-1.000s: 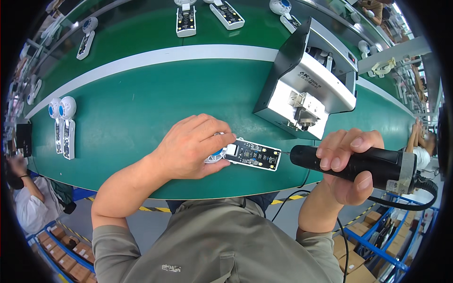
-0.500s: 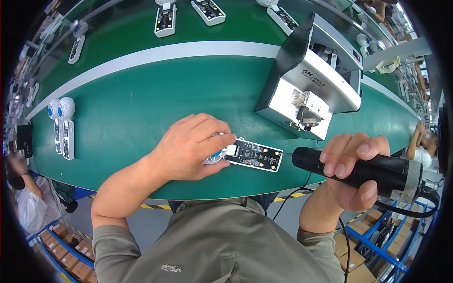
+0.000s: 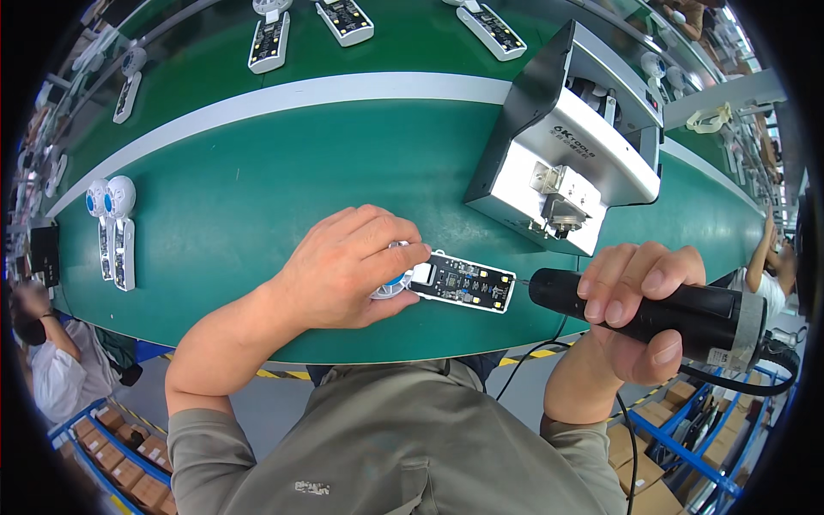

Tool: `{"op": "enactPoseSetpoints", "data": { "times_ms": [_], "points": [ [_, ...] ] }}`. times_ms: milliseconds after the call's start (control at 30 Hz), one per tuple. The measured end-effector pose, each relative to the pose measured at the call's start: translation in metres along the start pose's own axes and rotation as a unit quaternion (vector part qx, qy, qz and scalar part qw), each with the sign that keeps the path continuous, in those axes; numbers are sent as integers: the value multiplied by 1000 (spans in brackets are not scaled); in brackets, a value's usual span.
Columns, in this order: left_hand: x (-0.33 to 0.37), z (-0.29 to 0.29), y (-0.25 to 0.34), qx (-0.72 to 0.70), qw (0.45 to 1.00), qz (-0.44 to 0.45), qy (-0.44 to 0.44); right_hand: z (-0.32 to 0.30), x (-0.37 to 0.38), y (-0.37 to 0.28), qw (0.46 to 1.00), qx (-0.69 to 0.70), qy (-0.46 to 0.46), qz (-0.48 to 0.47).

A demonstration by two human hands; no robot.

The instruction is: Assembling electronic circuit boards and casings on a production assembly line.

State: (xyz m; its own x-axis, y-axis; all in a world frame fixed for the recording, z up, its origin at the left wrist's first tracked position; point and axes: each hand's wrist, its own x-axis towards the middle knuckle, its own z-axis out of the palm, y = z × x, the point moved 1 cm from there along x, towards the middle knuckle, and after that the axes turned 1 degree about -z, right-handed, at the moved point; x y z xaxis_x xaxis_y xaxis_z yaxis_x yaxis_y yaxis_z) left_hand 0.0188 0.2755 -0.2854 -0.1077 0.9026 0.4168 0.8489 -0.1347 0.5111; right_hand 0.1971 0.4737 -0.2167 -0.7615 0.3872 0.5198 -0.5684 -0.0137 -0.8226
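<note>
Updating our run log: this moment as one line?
left hand: holds white device by round end | right hand: grips black electric driver | bit: at device's square end, contact unclear

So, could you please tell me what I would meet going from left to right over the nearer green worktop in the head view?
Pair of white round-headed units → left hand → exposed circuit board → black corded power tool.

Beyond a white strip on the far side lay several white units with exposed circuit boards. One person in white was at the left, another far right. Near left and right, blue racks held cardboard boxes.
</note>
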Motion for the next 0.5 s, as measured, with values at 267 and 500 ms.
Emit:
{"op": "enactPoseSetpoints", "data": {
  "times_ms": [267,500],
  "points": [
    [2,0,1,0,1000,-5,1,3,0,7,999,-35,-32,-14],
    [-2,-1,2,11,1000,0,-2,3,9,-26,999,1,8,-35]
  ]
}}
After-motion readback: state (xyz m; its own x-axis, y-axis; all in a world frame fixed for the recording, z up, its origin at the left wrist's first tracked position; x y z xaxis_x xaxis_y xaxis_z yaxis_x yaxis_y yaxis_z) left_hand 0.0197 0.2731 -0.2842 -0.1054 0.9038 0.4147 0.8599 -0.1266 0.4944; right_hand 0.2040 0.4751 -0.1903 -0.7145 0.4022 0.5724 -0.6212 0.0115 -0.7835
